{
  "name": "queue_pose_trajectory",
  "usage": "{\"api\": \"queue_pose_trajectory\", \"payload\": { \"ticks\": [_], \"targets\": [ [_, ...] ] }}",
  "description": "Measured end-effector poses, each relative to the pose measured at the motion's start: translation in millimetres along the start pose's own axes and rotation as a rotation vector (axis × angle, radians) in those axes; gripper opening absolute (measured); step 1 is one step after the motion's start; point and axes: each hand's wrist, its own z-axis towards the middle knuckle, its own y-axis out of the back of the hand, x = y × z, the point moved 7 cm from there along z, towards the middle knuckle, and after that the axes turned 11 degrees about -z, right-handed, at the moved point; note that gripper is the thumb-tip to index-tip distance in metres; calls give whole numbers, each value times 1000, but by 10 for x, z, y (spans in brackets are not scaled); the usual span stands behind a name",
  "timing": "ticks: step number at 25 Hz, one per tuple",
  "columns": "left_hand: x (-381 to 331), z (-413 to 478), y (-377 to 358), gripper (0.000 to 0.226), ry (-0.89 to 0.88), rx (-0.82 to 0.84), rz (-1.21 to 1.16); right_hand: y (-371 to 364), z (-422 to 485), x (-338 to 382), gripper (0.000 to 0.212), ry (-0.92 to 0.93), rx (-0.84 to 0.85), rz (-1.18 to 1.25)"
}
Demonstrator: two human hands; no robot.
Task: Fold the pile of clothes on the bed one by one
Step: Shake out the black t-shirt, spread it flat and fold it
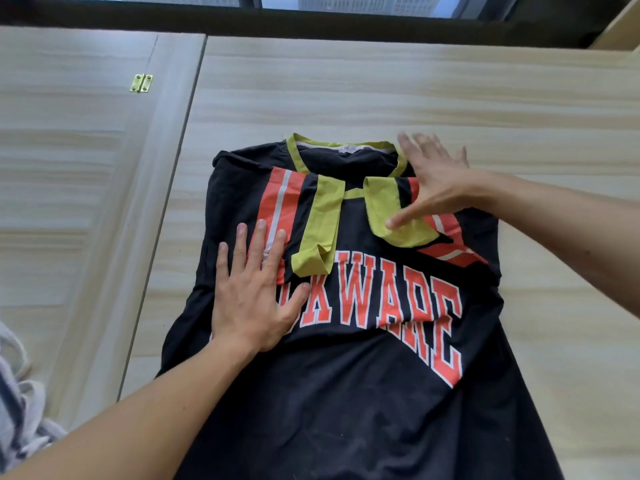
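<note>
A black T-shirt (363,393) with orange block letters, orange-and-white sleeve stripes and yellow-green collar and cuffs lies flat on the pale wooden surface (381,91). Both sleeves are folded inward over the chest. My left hand (252,299) presses flat, fingers spread, on the left folded sleeve and the start of the lettering. My right hand (436,181) lies open on the right shoulder near the collar, its thumb on the yellow-green cuff of the right sleeve. Neither hand grips any cloth.
A grey-and-white garment (17,403) lies bunched at the lower left edge. A brass hinge (141,83) sits on the wooden panel at the left. A dark window frame (311,19) runs along the far edge.
</note>
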Motion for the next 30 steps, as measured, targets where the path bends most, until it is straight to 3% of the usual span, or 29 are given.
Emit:
{"api": "queue_pose_trajectory", "payload": {
  "ticks": [2, 3, 5, 7, 8, 9, 11, 13, 14, 17, 19, 25, 30],
  "targets": [
    [6, -1, 1, 90, 4, -6, -6, 52, -219, -15, 117, -185, -97, 55],
    [8, -3, 3, 90, 5, -8, -6, 1, -356, -10, 99, -242, -48, 165],
    [1, 2, -4, 90, -2, -6, -3, -129, -501, 77, 68, -227, 70, 520],
    [7, 2, 0, 90, -1, -2, 6, 0, -398, 43, 41, -183, -105, 522],
    [1, 1, -1, 90, -2, 2, 11, 93, -279, -49, 42, -195, -212, 362],
    [1, 1, -3, 90, -3, 4, 11, 133, -166, -70, 64, -187, -220, 198],
    [6, -3, 2, 91, -3, -4, 3, -34, 93, -105, 117, -178, -43, 94],
    [5, 3, -8, 91, -8, -6, -1, -127, 268, -149, 130, -187, 42, 96],
    [9, 0, -16, 91, -7, -3, 2, -118, 327, -146, 121, -173, 26, 96],
    [22, 6, -10, 89, -2, -3, -7, -70, 332, -31, 48, -120, 36, 72],
    [30, 14, -6, 86, 3, -2, -26, -39, 230, 60, 19, -68, -48, -18],
    [51, 33, -24, 63, 8, -41, -96, 149, -831, 552, 9, 314, -683, -199],
    [-36, -149, 295, 66, -35, -209, -321, -92, -1742, 779, 16, 463, -741, -256]
  ]
}}
